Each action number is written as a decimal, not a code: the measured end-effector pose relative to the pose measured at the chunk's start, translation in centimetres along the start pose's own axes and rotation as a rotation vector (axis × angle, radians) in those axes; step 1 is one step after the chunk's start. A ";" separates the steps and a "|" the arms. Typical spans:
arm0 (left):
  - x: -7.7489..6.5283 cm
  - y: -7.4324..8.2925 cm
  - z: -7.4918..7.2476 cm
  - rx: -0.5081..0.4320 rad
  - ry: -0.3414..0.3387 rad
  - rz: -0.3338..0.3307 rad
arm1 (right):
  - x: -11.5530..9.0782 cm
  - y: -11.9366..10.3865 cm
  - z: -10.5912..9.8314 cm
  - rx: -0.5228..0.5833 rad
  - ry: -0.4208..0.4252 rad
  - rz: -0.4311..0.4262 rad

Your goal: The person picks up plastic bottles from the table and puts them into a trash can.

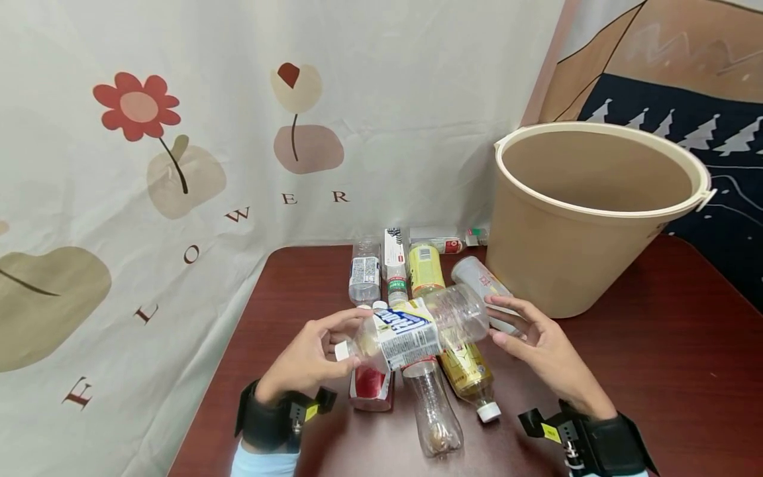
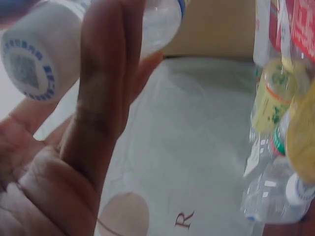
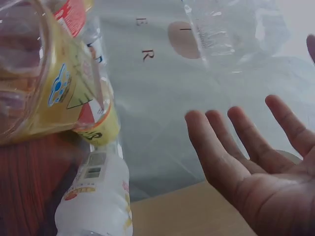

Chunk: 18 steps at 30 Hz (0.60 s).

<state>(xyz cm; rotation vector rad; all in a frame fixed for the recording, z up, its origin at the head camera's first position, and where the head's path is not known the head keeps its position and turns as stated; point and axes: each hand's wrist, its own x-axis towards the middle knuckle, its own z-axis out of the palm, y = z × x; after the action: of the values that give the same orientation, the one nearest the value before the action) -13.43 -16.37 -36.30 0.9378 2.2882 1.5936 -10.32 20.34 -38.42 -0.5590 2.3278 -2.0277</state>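
Observation:
A clear plastic bottle point(image 1: 411, 334) with a white, blue and yellow label is held up, lying sideways above other bottles. My left hand point(image 1: 310, 354) grips it near the neck, thumb on the near side; its white cap point(image 2: 29, 66) pokes out past the fingers in the left wrist view. At the bottle's base, my right hand point(image 1: 545, 341) has its fingers spread, with a gap to the plastic in the right wrist view. Below lie a golden-labelled bottle point(image 1: 467, 371), an empty clear bottle point(image 1: 438, 424) and a red-labelled bottle point(image 1: 371, 387).
A tall beige bucket point(image 1: 560, 258) stands at the right on the dark red table point(image 1: 673, 371). Behind the held bottle lie a yellow-labelled bottle point(image 1: 425, 265), a whitish bottle point(image 1: 473, 273) and several other bottles. A printed curtain point(image 1: 405, 119) hangs along the back.

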 end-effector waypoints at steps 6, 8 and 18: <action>0.4 -0.3 0.5 -0.009 -0.098 0.066 | -0.2 0.3 -0.4 0.079 -0.138 -0.121; 0.4 -0.3 0.7 -0.022 -0.110 0.059 | -0.2 0.4 -0.4 0.089 -0.181 -0.153; 0.6 -0.3 0.9 0.015 -0.101 0.047 | -0.3 0.7 -0.6 0.168 -0.216 -0.233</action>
<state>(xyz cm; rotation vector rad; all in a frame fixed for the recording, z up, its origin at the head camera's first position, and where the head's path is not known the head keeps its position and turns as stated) -13.58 -15.35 -36.87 1.0577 2.2281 1.5126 -10.36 21.07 -39.10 -1.0239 2.0305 -2.1041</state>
